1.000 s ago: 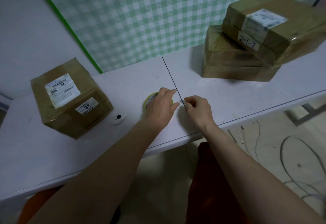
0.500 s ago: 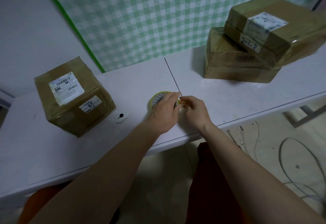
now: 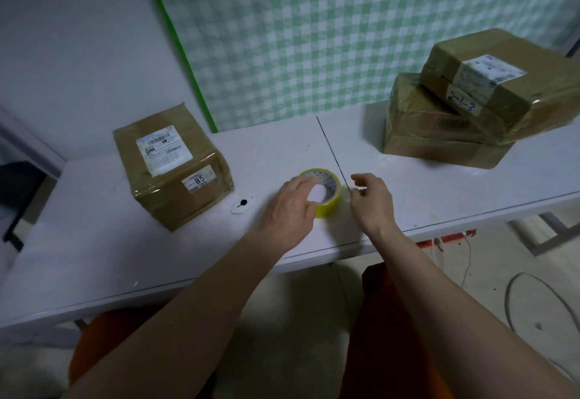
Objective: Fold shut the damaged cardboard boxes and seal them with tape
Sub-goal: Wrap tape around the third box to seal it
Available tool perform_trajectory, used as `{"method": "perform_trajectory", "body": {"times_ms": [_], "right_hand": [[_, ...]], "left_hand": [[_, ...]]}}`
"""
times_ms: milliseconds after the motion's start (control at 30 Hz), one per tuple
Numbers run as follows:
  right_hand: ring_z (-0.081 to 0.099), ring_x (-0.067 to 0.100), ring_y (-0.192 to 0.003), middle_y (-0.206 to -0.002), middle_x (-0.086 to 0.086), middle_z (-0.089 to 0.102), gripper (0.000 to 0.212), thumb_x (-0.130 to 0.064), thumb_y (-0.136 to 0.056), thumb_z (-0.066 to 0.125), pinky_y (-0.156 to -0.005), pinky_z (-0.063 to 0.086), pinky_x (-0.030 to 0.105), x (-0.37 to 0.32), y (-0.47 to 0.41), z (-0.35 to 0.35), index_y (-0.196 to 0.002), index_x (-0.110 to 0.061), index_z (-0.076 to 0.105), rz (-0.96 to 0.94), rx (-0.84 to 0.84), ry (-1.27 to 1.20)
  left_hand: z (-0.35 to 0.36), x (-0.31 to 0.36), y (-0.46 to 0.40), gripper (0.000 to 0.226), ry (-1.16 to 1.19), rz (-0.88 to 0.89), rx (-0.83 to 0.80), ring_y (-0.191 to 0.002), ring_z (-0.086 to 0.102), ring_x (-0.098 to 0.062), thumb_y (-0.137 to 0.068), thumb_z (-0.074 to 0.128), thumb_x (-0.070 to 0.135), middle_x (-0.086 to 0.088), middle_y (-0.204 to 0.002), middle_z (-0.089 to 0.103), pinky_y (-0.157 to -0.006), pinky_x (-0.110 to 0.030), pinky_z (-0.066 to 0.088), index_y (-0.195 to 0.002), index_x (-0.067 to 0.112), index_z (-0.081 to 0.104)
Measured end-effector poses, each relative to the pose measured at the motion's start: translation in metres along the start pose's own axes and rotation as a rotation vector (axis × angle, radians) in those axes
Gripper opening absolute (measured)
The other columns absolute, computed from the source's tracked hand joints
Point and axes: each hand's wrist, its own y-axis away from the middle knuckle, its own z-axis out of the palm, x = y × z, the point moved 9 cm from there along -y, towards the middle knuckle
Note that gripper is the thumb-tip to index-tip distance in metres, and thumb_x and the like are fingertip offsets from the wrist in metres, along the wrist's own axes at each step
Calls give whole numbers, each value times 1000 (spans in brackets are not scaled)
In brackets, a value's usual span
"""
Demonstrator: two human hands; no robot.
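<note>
left hand (image 3: 290,207) gripped the yellow-green tape roll (image 3: 323,192) on the white bench (image 3: 439,185), right hand (image 3: 372,200) fingers pinched together beside it

Left arm: bare forearm reaches forward from the lower left, wrist nearly straight above the near part of the surface (image 3: 94,266).
Left hand (image 3: 290,208): back of the hand up, fingers (image 3: 306,182) curled over the near rim of the tape roll (image 3: 329,193), holding it.
Right arm: bare forearm comes in from the lower right, angled toward the middle, wrist slightly raised.
Right hand (image 3: 373,202): just beside the roll, apart from the left hand; thumb and forefinger drawn together in a pinch, other fingers curled; what they pinch cannot be made out.
</note>
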Motion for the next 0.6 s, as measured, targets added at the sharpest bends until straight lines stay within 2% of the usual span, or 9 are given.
{"method": "perform_trajectory", "body": {"times_ms": [100, 200, 333, 500, 600], "right_hand": [[55, 29, -107, -122, 14, 48, 34, -4, -88, 49, -94, 39, 31, -26, 9, 1, -121, -9, 57, -79, 73, 30], [54, 30, -107, -121, 15, 47, 34, -6, -88, 51, -97, 42, 39, -64, 23, 31, -121, -8, 57, -178, -9, 35], [53, 31, -111, -122, 15, 48, 35, -6, -86, 54, -99, 40, 41, -107, 48, 84, -121, -8, 56, -287, -144, 40], [46, 30, -123, -133, 14, 42, 44, -13, -90, 56, -103, 39, 43, -139, 66, 142, -132, -8, 45, -316, -286, 54], [35, 28, -132, -142, 14, 36, 60, -22, -90, 59, -109, 31, 39, -154, 64, 160, -141, -8, 32, -298, -293, 56]], "left_hand": [[-24, -3, 13, 42, 4, 45, 117, -111, 56, -26, -81, 58, 5, -11, -121, 61, -97, -36, 46, -123, 4, 60], [-61, -24, 31, 39, -35, 26, 231, -112, 54, -22, -80, 61, 6, -10, -119, 62, -97, -30, 42, -119, 6, 63], [-112, -65, 67, 39, -114, -47, 386, -110, 52, -22, -77, 65, 2, -9, -116, 61, -96, -33, 44, -116, 7, 64], [-168, -134, 123, 56, -136, -391, 633, -109, 47, -25, -69, 77, 9, -11, -117, 53, -88, -38, 51, -121, 8, 56], [-176, -182, 136, 68, 52, -666, 598, -118, 45, -25, -74, 80, 25, -12, -132, 44, -97, -40, 47, -132, 9, 47]]}}
